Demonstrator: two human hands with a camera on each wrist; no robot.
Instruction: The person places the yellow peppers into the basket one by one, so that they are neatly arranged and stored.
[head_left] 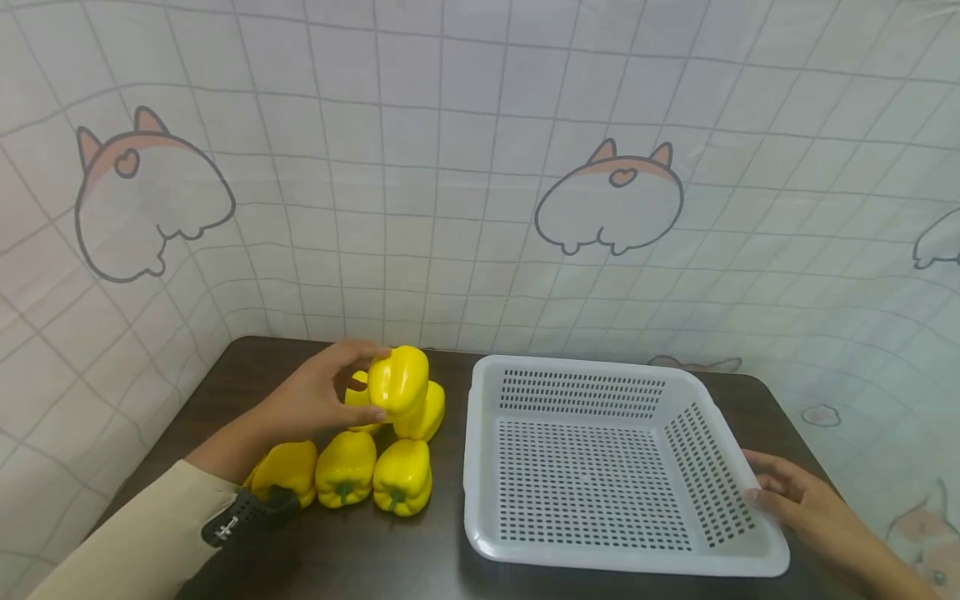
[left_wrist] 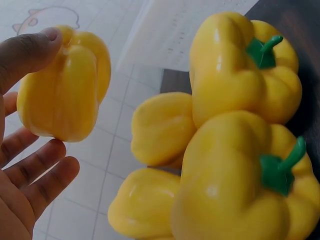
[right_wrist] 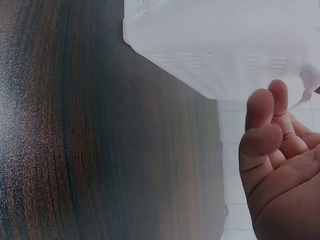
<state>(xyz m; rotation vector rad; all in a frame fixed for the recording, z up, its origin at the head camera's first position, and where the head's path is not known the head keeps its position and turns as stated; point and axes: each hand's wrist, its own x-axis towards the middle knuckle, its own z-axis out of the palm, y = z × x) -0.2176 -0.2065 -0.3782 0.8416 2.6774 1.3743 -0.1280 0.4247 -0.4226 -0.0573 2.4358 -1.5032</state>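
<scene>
A yellow bell pepper (head_left: pixel 397 383) is pinched between the thumb and fingers of my left hand (head_left: pixel 315 392), raised over the other peppers. The left wrist view shows the thumb on top of this held pepper (left_wrist: pixel 65 90), with the lower fingers spread beneath. On the right, my right hand (head_left: pixel 802 500) grips the side rim of a white perforated plastic basket (head_left: pixel 480 467), its thumb over the edge. In the right wrist view, that hand's curled fingers (right_wrist: pixel 260 140) are by the basket's outer wall (right_wrist: pixel 210 60).
Several more yellow bell peppers (head_left: pixel 345 471) with green stems lie left of the basket, partly behind the left hand and wrist strap (head_left: pixel 232 521). All stand on a dark wood-grain table (head_left: pixel 442 550). A white grid-patterned curtain (head_left: pixel 465 250) with cartoon animals hangs behind the table.
</scene>
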